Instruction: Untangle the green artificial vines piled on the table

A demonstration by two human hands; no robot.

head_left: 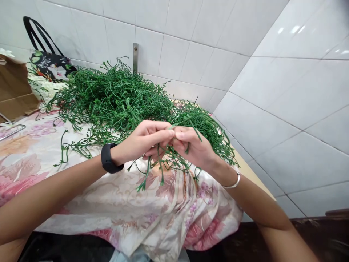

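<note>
My left hand [152,138] and my right hand [192,143] meet above the floral cloth, thumbs and fingertips pinched together. Between them they grip a green artificial flower stem [149,171], whose thin branches hang below the left fingers. More green strands arch over the right hand. Exactly where one hand's hold ends and the other's begins is hidden by the fingers. Right behind the hands lies a big tangled heap of green artificial stems [117,98], with a smaller part of it [203,118] at the right.
A floral cloth [89,196] covers the table. At the left are a brown cardboard box [15,87], a black floral bag [51,65], white flowers [45,87] and a metal wire piece [13,131]. White tiled walls [272,116] bound the back and right; a metal bracket [135,58] is fixed there.
</note>
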